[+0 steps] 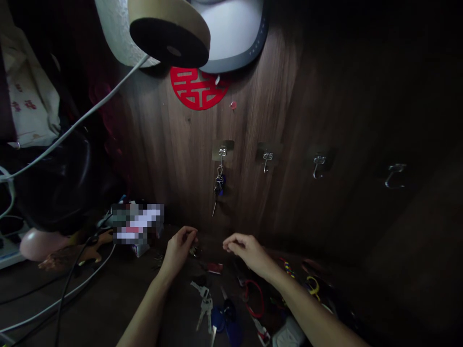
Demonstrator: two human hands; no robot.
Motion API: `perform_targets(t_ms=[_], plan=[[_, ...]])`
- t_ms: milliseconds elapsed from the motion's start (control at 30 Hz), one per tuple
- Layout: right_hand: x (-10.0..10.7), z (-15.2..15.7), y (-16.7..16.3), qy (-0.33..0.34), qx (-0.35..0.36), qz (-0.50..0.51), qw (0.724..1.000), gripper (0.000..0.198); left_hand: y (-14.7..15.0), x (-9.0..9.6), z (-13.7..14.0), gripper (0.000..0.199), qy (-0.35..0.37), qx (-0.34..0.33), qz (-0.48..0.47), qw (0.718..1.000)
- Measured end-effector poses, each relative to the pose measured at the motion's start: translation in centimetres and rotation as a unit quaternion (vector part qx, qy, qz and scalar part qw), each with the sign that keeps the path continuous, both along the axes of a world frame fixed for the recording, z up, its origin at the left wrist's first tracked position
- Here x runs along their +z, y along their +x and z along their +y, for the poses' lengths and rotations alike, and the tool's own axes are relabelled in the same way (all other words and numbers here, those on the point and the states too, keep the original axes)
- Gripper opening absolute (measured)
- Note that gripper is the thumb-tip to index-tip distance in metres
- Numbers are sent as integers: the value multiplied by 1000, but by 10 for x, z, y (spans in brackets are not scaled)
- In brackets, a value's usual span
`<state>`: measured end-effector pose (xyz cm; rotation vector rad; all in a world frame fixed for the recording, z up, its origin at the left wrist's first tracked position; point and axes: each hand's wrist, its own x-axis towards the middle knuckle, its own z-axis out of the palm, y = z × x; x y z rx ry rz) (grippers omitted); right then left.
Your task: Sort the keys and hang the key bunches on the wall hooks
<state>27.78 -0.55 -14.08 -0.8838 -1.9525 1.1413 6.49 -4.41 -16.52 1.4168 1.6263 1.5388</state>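
Note:
My left hand is curled closed low in front of the wooden panel. Small metal pieces, perhaps keys, show right beside its fingertips; whether they are held is unclear. To its right, my right hand has its fingers bent together, and the fingertips hide whatever may be in them. Between and below the hands lie a red tag, several silver keys, a dark car key and a red loop. A bunch of keys hangs from the leftmost hook.
Three more hooks run rightward along the panel. Above are a red paper cut-out, a white cap and a round lamp head. Cables, a black bag and a blurred-out box occupy the left.

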Motion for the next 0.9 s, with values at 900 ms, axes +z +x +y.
perform_targets(t_ms=[900], plan=[[-43,-70,69,110,-34,-213,970,18,0,1,-15,30,-143,-37,425,893]])
